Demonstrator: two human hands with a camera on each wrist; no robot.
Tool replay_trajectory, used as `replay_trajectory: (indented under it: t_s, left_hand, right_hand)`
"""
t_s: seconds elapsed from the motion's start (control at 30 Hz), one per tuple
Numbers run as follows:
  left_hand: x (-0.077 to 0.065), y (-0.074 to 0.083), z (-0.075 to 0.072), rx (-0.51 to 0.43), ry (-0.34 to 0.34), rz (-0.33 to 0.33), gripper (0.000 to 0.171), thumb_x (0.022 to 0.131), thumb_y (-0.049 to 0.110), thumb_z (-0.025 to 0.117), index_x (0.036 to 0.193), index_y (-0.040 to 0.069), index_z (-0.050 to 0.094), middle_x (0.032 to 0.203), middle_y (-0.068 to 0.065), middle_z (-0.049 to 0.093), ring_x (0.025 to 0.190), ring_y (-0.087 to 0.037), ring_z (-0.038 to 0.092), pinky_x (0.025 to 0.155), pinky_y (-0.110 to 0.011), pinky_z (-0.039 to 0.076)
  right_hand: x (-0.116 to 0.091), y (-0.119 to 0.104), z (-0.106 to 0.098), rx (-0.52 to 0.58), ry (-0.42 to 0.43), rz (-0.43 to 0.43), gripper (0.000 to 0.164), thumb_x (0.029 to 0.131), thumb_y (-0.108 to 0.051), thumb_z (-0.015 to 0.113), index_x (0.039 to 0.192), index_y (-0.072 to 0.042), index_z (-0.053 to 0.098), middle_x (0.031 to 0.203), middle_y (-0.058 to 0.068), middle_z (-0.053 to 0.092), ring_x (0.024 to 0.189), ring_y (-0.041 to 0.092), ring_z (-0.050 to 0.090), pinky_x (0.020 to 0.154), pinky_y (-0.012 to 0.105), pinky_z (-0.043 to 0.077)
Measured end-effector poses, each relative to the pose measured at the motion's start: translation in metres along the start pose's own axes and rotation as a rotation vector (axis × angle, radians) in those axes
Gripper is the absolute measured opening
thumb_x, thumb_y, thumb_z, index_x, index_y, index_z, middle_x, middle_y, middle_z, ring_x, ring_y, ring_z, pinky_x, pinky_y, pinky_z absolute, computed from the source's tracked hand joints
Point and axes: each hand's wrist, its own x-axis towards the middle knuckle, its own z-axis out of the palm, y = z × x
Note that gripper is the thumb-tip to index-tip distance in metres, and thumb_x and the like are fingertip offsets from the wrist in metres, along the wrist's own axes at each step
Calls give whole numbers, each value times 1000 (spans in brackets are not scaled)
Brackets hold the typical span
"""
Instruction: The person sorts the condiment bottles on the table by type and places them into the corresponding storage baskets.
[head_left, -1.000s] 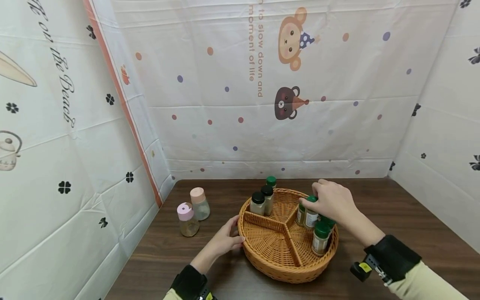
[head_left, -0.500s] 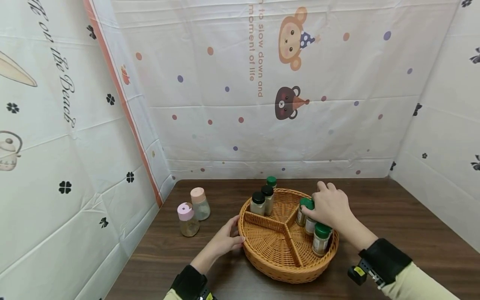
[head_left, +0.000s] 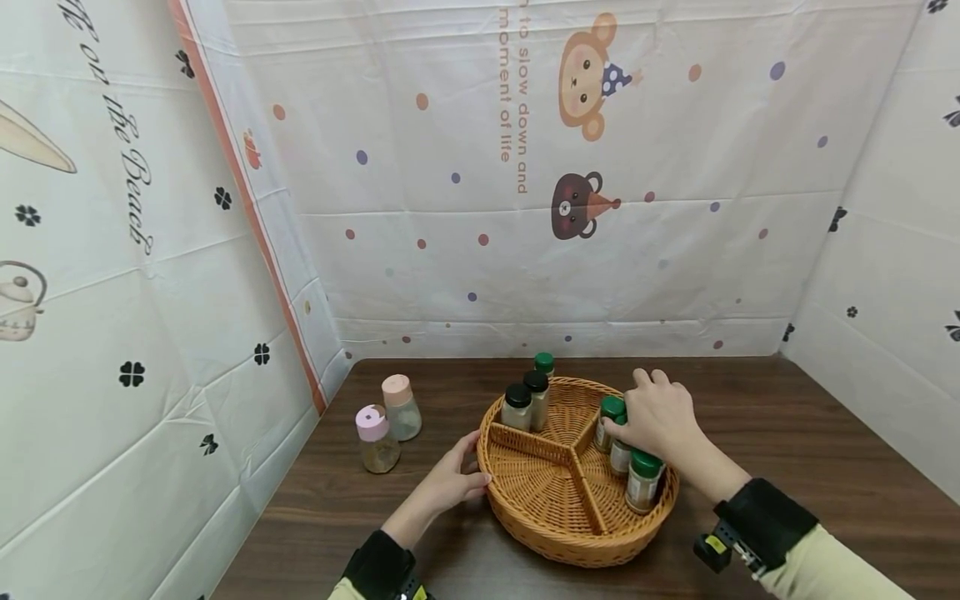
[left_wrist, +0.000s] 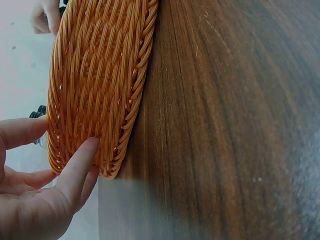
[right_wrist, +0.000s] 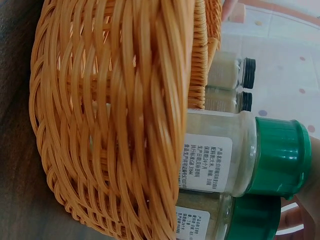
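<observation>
A round wicker basket (head_left: 573,550) with three compartments stands on the table. My left hand (head_left: 450,481) holds its left rim, the thumb (left_wrist: 80,162) against the woven outer wall. Several green-capped spice jars stand in the right compartment, one at the front (head_left: 642,482) and one at the back (head_left: 609,408). My right hand (head_left: 662,417) grips the middle spice jar (head_left: 620,457) by its cap, thumb at the near side, and partly hides it. In the right wrist view, a labelled jar with a green cap (right_wrist: 280,157) rises above the basket's rim.
Two black-capped jars (head_left: 516,408) stand in the back compartment. Behind the basket a green cap (head_left: 544,362) shows. To the left on the table (head_left: 322,508) are a pink-capped jar (head_left: 401,408) and a lilac-capped jar (head_left: 377,440). Patterned cloth (head_left: 465,275) hangs behind.
My right hand has come down and slightly nearer over the middle jar, lowering it among the others; the back jar's cap is now uncovered. My left hand has stayed on the rim.
</observation>
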Motion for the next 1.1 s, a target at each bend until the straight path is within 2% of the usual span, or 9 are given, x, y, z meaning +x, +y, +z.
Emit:
replay_trajectory:
  t_s: [0.17,0.27,0.4,0.53,0.77,0.83,0.93,1.1]
  left_hand:
    - [0,0,0,-4,1,-1,76,94,-7,57,158,1,16,162,-31,14,143,-51,32,97,-45,57]
    - [0,0,0,3,6,-3,76,94,-6,57,158,2,17,162,-31,14,143,-51,32,97,-45,57]
    - [1,1,0,13,15,-7,76,94,-6,58,158,2,17,162,-31,14,144,-51,32,96,-45,57]
    - [0,1,1,12,13,-8,76,94,-6,57,158,2,17,162,-31,13,144,-51,31,97,-46,57]
    - [0,1,0,4,5,-5,76,94,-7,57,158,1,16,162,-31,14,143,-51,31,96,-45,57]
    - [0,0,0,1,3,-3,76,94,-7,56,158,1,16,162,-31,14,143,-51,32,96,-45,57]
    - [0,0,0,-2,1,0,76,94,-7,56,158,1,16,161,-31,14,143,-51,32,97,-44,57]
    - [0,0,0,-7,-2,8,76,94,-8,56,157,0,16,161,-32,15,143,-51,32,96,-44,57]
  right_hand:
    - [0,0,-2,-6,-15,7,54,78,-65,71,66,-12,65,90,14,56,80,31,53,52,41,48]
    - [1,2,-5,22,-8,21,56,81,-67,67,73,-11,69,87,13,58,81,32,56,52,41,49]
    - [2,6,-8,115,48,56,52,92,-58,60,82,-9,72,87,13,62,83,35,60,53,42,51]
    - [3,9,-10,190,129,72,45,99,-46,55,92,-5,73,91,16,67,90,37,64,62,47,56]
    - [4,10,-12,248,136,65,37,101,-37,53,97,-4,70,96,17,69,94,39,64,74,54,56]
    - [4,10,-11,258,135,61,36,101,-37,54,97,-5,70,95,16,69,92,38,64,73,53,56]
    - [4,10,-10,287,126,62,32,100,-36,55,96,-6,69,88,13,68,81,31,64,63,46,55]
    - [8,11,-12,347,92,81,28,100,-35,56,97,-9,67,80,7,65,62,18,56,47,31,42]
